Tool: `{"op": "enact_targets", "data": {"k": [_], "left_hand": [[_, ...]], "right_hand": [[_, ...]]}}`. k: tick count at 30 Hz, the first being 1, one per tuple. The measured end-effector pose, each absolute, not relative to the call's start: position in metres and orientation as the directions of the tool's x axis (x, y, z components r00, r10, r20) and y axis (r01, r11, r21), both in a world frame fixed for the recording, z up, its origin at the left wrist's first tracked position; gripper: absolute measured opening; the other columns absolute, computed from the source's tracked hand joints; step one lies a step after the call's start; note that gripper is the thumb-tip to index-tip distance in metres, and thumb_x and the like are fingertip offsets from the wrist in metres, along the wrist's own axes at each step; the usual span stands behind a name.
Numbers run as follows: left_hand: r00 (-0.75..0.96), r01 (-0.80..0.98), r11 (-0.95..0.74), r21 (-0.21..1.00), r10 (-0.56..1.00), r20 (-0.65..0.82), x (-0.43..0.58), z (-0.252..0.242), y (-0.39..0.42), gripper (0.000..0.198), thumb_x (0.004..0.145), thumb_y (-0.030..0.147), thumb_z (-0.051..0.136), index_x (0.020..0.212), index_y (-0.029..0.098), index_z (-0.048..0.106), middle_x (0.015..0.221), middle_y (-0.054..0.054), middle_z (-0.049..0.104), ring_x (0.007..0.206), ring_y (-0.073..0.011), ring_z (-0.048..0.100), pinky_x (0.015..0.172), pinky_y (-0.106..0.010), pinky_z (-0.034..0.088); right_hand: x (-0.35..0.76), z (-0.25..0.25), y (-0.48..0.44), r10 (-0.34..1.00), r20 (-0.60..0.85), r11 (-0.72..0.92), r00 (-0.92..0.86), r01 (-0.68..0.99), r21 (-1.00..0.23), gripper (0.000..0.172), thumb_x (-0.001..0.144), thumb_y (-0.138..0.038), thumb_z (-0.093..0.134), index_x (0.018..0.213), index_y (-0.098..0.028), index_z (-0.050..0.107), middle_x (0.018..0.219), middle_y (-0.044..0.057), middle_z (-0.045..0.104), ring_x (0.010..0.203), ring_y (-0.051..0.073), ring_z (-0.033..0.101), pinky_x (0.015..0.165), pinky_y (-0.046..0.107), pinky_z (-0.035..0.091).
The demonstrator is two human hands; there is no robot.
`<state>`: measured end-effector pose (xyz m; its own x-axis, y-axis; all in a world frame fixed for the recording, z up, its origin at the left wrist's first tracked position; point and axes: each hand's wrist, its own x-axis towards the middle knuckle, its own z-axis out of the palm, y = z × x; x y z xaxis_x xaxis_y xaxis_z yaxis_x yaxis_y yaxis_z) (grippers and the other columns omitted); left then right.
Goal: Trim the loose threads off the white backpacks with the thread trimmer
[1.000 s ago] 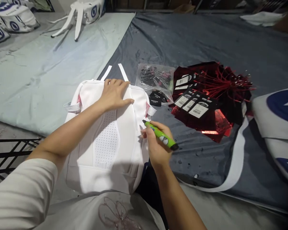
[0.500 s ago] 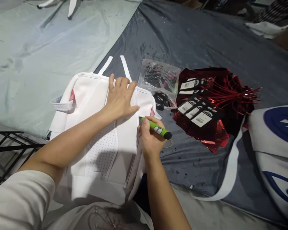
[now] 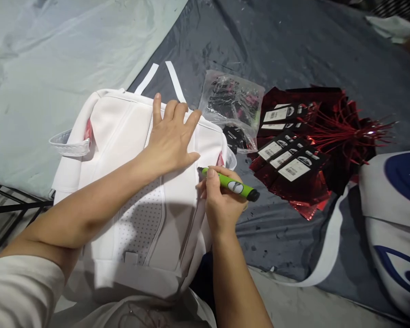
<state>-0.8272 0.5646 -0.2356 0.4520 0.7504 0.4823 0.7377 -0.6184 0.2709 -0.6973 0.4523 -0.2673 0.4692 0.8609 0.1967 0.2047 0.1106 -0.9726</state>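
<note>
A white backpack (image 3: 123, 136) lies back-side up in front of me, its perforated panel (image 3: 140, 223) toward my lap. My left hand (image 3: 171, 136) rests flat on its upper part, fingers spread. My right hand (image 3: 222, 205) grips a green marker (image 3: 230, 184) like a pen, its dark tip touching the backpack's right edge just below my left thumb. Two white straps (image 3: 160, 75) stick out from the top of the backpack.
A clear plastic bag of black pieces (image 3: 232, 105) lies right of the backpack. Beyond it sits a pile of red foil hang tags with barcode labels and red strings (image 3: 304, 146). A white bag with blue print (image 3: 392, 214) is at the right. A black metal rack (image 3: 7, 205) stands at left.
My view has tilted down and drawn closer. The right hand brought the marker tip left onto the backpack's edge. My left hand's fingers spread a little wider.
</note>
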Motion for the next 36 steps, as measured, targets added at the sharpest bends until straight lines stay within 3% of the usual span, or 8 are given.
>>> {"op": "enact_targets", "data": {"k": [9, 16, 20, 22, 25, 27, 32, 36], "left_hand": [[0.485, 0.719, -0.644, 0.262, 0.735, 0.474, -0.827, -0.239, 0.568, 0.091, 0.064, 0.08, 0.068, 0.13, 0.021, 0.048, 0.129, -0.016, 0.051, 0.127, -0.0429, 0.039, 0.113, -0.071, -0.003], [0.5, 0.819, -0.55, 0.164, 0.824, 0.268, -0.821, -0.221, 0.56, 0.088, 0.071, 0.075, 0.065, 0.138, 0.023, 0.041, 0.138, -0.018, 0.046, 0.132, -0.0424, 0.036, 0.114, -0.069, 0.001], [0.496, 0.834, -0.532, 0.149, 0.84, 0.22, -0.82, -0.217, 0.561, 0.088, 0.073, 0.074, 0.063, 0.14, 0.022, 0.039, 0.141, -0.019, 0.044, 0.134, -0.0434, 0.035, 0.114, -0.069, 0.0], [0.482, 0.839, -0.521, 0.16, 0.846, 0.229, -0.819, -0.218, 0.561, 0.087, 0.073, 0.073, 0.064, 0.14, 0.022, 0.04, 0.142, -0.019, 0.043, 0.136, -0.0435, 0.034, 0.115, -0.067, -0.001], [0.47, 0.841, -0.512, 0.174, 0.852, 0.231, -0.818, -0.221, 0.562, 0.085, 0.074, 0.073, 0.062, 0.14, 0.024, 0.041, 0.143, -0.018, 0.043, 0.136, -0.0434, 0.033, 0.116, -0.066, -0.001], [0.471, 0.839, -0.514, 0.179, 0.851, 0.233, -0.818, -0.222, 0.562, 0.085, 0.074, 0.074, 0.061, 0.14, 0.025, 0.041, 0.143, -0.017, 0.043, 0.136, -0.0433, 0.033, 0.116, -0.067, -0.001], [0.492, 0.822, -0.538, 0.188, 0.836, 0.244, -0.818, -0.223, 0.565, 0.087, 0.072, 0.076, 0.061, 0.142, 0.029, 0.038, 0.144, -0.014, 0.043, 0.137, -0.0431, 0.031, 0.115, -0.069, -0.002], [0.495, 0.832, -0.533, 0.155, 0.839, 0.228, -0.816, -0.223, 0.565, 0.089, 0.072, 0.077, 0.061, 0.143, 0.029, 0.037, 0.145, -0.015, 0.042, 0.137, -0.0425, 0.03, 0.114, -0.07, -0.001]], "right_hand": [[-0.695, -0.265, 0.456, 0.874, 0.15, 0.073, 0.463, 0.179, -0.981, 0.02, 0.087, -0.036, 0.065, 0.089, -0.016, 0.065, 0.056, -0.003, 0.061, 0.048, 0.013, 0.059, 0.048, 0.025, 0.048], [-0.685, -0.256, 0.457, 0.914, 0.047, -0.001, 0.403, 0.117, -0.993, 0.017, 0.085, -0.034, 0.066, 0.081, -0.017, 0.065, 0.051, -0.003, 0.058, 0.041, 0.012, 0.053, 0.04, 0.023, 0.041], [-0.665, -0.243, 0.455, 0.879, 0.241, 0.133, 0.41, 0.274, -0.952, 0.02, 0.084, -0.035, 0.068, 0.096, -0.019, 0.07, 0.071, 0.001, 0.069, 0.055, 0.015, 0.062, 0.053, 0.028, 0.051], [-0.651, -0.237, 0.456, 0.909, 0.305, 0.194, 0.285, 0.359, -0.913, 0.026, 0.085, -0.039, 0.068, 0.105, -0.021, 0.071, 0.084, 0.004, 0.072, 0.064, 0.017, 0.065, 0.064, 0.032, 0.054], [-0.636, -0.235, 0.456, 0.984, 0.147, 0.112, 0.1, 0.299, -0.948, 0.028, 0.091, -0.044, 0.06, 0.103, -0.021, 0.071, 0.076, 0.002, 0.072, 0.054, 0.014, 0.061, 0.055, 0.029, 0.051], [-0.633, -0.238, 0.454, 0.991, 0.069, 0.029, 0.119, 0.309, -0.951, 0.023, 0.09, -0.041, 0.063, 0.099, -0.02, 0.068, 0.068, -0.001, 0.07, 0.048, 0.013, 0.057, 0.048, 0.026, 0.046], [-0.641, -0.249, 0.449, 0.948, 0.278, 0.208, 0.156, 0.361, -0.909, 0.007, 0.085, -0.023, 0.071, 0.092, -0.02, 0.068, 0.081, 0.0, 0.074, 0.061, 0.013, 0.065, 0.059, 0.025, 0.052], [-0.64, -0.25, 0.453, 0.926, 0.359, 0.309, 0.113, 0.317, -0.897, 0.012, 0.084, -0.017, 0.073, 0.095, -0.022, 0.073, 0.095, 0.002, 0.075, 0.081, 0.016, 0.071, 0.076, 0.026, 0.057]]}}
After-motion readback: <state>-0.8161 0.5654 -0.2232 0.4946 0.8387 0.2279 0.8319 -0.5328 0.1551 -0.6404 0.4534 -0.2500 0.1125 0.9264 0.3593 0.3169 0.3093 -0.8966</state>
